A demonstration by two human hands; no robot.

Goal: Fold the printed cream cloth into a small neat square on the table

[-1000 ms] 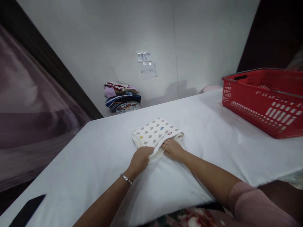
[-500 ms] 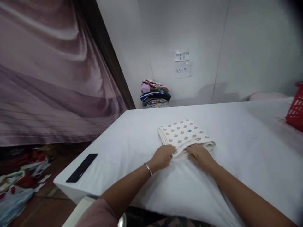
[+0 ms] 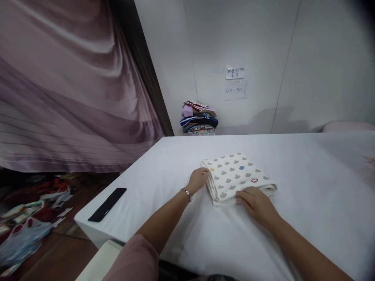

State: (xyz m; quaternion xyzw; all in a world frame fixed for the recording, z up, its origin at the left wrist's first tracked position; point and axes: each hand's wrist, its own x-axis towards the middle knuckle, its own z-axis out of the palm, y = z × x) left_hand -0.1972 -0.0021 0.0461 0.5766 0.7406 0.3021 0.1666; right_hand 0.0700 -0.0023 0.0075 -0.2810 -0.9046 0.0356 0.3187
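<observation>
A folded white cloth (image 3: 234, 171) printed with grey shapes and small yellow, blue and red motifs lies on the white-covered table (image 3: 181, 156). Its stacked layers show along the left side and at the right front corner. My left hand (image 3: 198, 180), with a silver bracelet on the wrist, pinches the cloth's left edge near the yellow motif. At the front edge, my right hand (image 3: 258, 203) grips the layers, its fingertips over the top; its thumb is not plainly visible.
A black flat object (image 3: 107, 204) lies near the table's left edge. Behind the table rises a stack of folded fabrics (image 3: 199, 119) against the wall, below paper signs (image 3: 234, 89). A pinkish curtain (image 3: 73, 97) hangs at left, with plastic bags (image 3: 25, 238) on the floor.
My left hand has moved from the cloth's front edge to its left edge. The turned-up front edge now lies flatter under my right hand. The view has shifted, and the red basket is out of frame.
</observation>
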